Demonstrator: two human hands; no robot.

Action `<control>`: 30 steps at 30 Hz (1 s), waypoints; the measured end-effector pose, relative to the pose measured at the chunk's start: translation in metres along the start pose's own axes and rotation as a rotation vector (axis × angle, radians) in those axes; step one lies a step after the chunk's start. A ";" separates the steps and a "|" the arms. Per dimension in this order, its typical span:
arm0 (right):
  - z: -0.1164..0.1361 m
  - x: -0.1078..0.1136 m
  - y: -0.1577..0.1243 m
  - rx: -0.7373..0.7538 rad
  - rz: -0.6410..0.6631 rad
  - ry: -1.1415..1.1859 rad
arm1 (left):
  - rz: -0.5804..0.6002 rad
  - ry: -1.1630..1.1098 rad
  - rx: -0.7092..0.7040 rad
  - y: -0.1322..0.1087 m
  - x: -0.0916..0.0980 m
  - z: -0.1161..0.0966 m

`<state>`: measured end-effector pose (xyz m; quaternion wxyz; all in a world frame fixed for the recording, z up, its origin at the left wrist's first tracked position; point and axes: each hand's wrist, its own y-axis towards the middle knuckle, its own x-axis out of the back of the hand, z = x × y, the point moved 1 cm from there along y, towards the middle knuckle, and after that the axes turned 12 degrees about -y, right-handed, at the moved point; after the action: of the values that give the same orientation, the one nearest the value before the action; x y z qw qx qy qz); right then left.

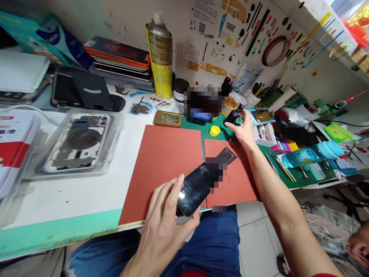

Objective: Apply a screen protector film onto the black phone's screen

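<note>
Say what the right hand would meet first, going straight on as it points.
The black bottle, sitting right between the thumb and fingers of the right hand. Whether the grip has closed on it is unclear, and so is the depth order of the clutter behind.

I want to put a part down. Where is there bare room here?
The left red mat, between gold tin and left hand, and the white tabletop, between clear case and green front edge. It is crowded along the back around the spray can, and at right around the blue bottle.
</note>
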<state>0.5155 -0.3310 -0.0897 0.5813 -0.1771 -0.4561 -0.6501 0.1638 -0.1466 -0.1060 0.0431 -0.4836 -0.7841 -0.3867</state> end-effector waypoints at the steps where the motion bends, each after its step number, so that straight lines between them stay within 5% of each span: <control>1: 0.001 -0.007 0.005 -0.028 0.008 0.006 | -0.008 -0.009 -0.001 0.000 0.000 0.000; 5: 0.004 0.006 -0.003 0.001 -0.031 0.071 | -0.048 -0.051 -0.021 0.003 0.001 -0.002; 9: 0.013 0.079 -0.056 0.230 -0.070 0.081 | -0.089 -0.188 0.033 0.001 -0.005 -0.002; 14: 0.033 0.159 -0.131 0.531 0.010 -0.263 | -0.167 -0.398 0.121 -0.003 -0.019 -0.002; 20: 0.045 0.153 -0.162 0.773 0.122 -0.363 | -0.247 -0.530 0.067 0.002 -0.028 -0.003; 30: 0.048 0.139 -0.164 0.895 0.149 -0.487 | -0.262 -0.587 0.078 0.001 -0.029 0.001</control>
<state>0.3140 -0.3904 -0.0225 0.5219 -0.0893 -0.7980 -0.2880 0.1801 -0.1663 -0.1189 -0.2167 -0.4673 -0.8328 -0.2028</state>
